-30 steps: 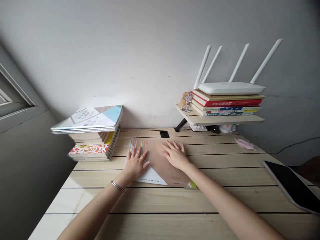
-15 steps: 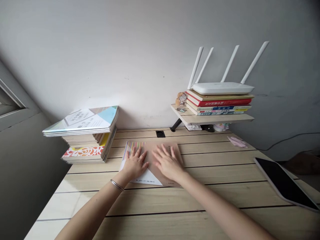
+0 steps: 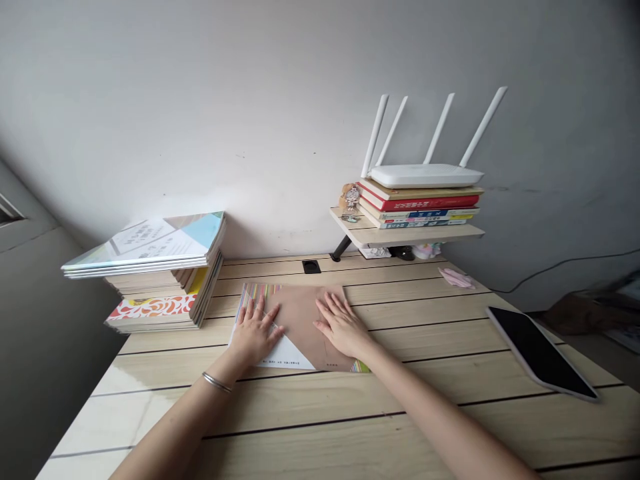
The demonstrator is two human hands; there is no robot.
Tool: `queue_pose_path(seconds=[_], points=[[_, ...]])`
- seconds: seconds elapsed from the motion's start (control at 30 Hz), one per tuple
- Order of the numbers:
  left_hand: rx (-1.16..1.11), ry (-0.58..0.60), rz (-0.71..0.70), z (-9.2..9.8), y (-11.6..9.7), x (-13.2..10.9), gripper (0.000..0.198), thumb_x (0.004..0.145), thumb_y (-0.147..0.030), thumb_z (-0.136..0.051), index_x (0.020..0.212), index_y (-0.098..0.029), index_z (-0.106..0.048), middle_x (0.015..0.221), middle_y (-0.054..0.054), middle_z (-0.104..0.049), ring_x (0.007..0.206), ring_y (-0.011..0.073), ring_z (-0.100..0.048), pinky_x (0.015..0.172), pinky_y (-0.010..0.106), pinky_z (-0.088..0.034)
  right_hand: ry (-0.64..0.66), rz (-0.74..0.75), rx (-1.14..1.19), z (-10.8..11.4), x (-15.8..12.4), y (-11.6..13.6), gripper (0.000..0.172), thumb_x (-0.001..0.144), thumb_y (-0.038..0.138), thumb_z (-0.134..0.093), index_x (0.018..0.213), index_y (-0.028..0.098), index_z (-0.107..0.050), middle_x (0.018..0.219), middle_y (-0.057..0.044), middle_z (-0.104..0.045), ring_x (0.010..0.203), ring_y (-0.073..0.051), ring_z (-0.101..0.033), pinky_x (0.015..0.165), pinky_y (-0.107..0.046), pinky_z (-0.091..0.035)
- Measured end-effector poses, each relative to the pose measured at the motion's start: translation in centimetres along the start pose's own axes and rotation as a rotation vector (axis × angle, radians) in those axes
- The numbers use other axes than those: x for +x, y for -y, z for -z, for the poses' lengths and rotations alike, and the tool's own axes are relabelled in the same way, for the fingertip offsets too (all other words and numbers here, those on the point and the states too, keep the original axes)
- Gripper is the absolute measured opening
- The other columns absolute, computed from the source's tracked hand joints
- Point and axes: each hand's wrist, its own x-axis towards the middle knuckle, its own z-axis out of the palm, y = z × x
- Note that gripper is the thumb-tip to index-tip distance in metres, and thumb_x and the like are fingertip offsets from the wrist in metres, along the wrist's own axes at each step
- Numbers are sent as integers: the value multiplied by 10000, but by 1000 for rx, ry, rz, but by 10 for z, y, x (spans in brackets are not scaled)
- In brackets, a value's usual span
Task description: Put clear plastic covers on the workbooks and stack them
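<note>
A thin book with a brown, white and striped cover lies flat on the wooden desk. On its left part rests my left hand, palm down with the fingers spread; a silver bangle circles that wrist. My right hand lies flat on the right part of the cover, fingers stretched out and slightly apart. Both hands hide parts of the cover. A striped, greenish corner shows beside my right wrist.
At the left stands a stack of books. A small raised shelf at the back right carries more books and a white router. A tablet and a pink cloth-like item lie on the right, near a black desk socket.
My right hand has slid toward the book's right edge, uncovering more of the brown middle. My left hand stays on the left part. The whole view has shifted slightly.
</note>
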Motion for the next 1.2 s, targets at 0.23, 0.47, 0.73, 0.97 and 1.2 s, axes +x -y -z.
queue_pose_path(seconds=[0.23, 0.47, 0.73, 0.97, 1.2], points=[[35, -104, 32, -11, 17, 22, 554, 919, -521, -373, 1424, -292, -365, 1521, 107, -264, 1390, 325, -236, 1086, 500, -238, 25, -90, 29, 0, 5, -10, 670, 936, 577, -174, 1487, 197, -184, 1559, -69, -75, 1435, -215, -33, 1142, -486, -56], [76, -159, -58, -22, 24, 16, 538, 926, -470, -383, 1405, -226, -414, 1485, 146, -334, 1373, 315, -284, 1098, 469, -236, 40, -273, 38, 3, 21, -24, 708, 921, 588, -104, 1494, 173, -138, 1564, -40, -38, 1436, -216, -39, 1131, -526, -61], [43, -74, -65, 0, 20, 16, 517, 915, -465, -394, 1359, -208, -457, 1440, 150, -401, 1327, 310, -356, 1055, 461, -301, 30, -328, 19, 1, 27, -33, 697, 915, 587, -119, 1488, 195, -184, 1567, -25, -76, 1432, -265, -44, 1101, -593, -88], [26, -47, 53, 1, 7, 53, 606, 910, -491, -363, 1392, -126, -400, 1479, 170, -336, 1377, 326, -252, 1116, 494, -160, -6, -121, -32, 8, 47, 25, 723, 919, 581, -176, 1479, 127, -221, 1560, -92, -90, 1424, -306, 68, 1088, -606, 58], [-32, -10, 126, -9, 29, 52, 806, 877, -639, -278, 1445, -67, -291, 1519, 187, -215, 1414, 300, -158, 1129, 419, -164, 12, -112, 40, -9, 62, 38, 752, 915, 611, -144, 1489, 128, -173, 1562, -98, -57, 1435, -221, -26, 1143, -426, -5]])
